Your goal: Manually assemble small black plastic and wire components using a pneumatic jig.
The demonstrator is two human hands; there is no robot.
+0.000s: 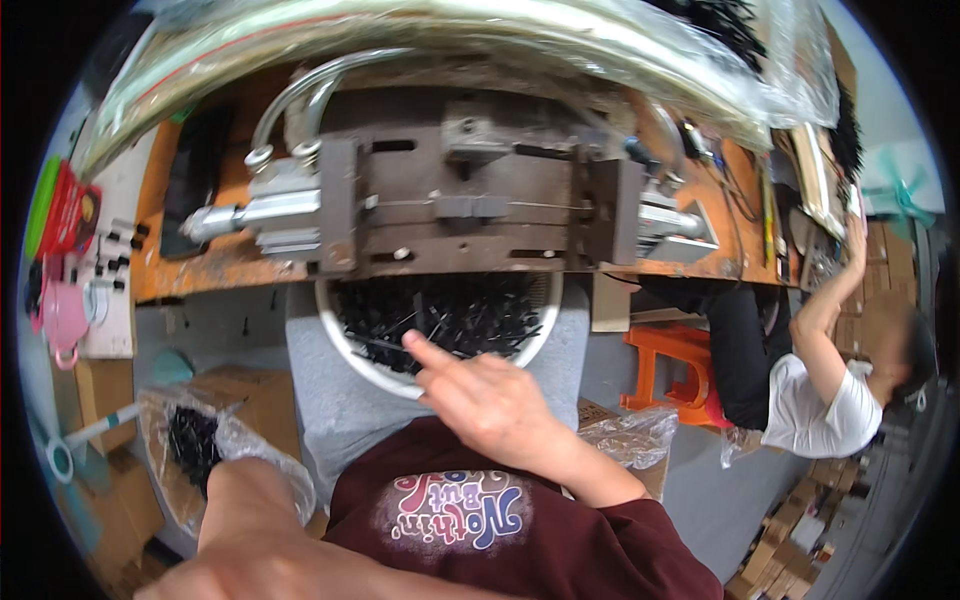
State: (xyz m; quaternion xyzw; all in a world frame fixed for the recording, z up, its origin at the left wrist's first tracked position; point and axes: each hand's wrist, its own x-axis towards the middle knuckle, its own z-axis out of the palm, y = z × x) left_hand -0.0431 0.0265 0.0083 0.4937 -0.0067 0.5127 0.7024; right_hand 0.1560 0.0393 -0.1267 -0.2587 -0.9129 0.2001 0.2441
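My right hand [490, 410] is over the near rim of a white basin [345, 350] on my lap, its index finger stretched out toward the upper left. Many small black strips [455, 315] fill the basin, and a few lie by that fingertip; I see none clearly gripped. On the left, my left forearm [250, 505] reaches down to a clear plastic bag [265, 450] of black pieces [193, 440]. The left hand itself is hidden behind the forearm. Beyond the basin, a small dark block [470, 207] sits between thin rods on a metal fixture [400, 235].
Air cylinders [285, 212] flank the fixture on the wooden bench [225, 275]. Plastic-wrapped lengths [450, 30] span the bench's back. An orange stool [670, 370] and a seated person [820, 400] are at right. Cardboard boxes [255, 395] and a pink cup [65, 315] are at left.
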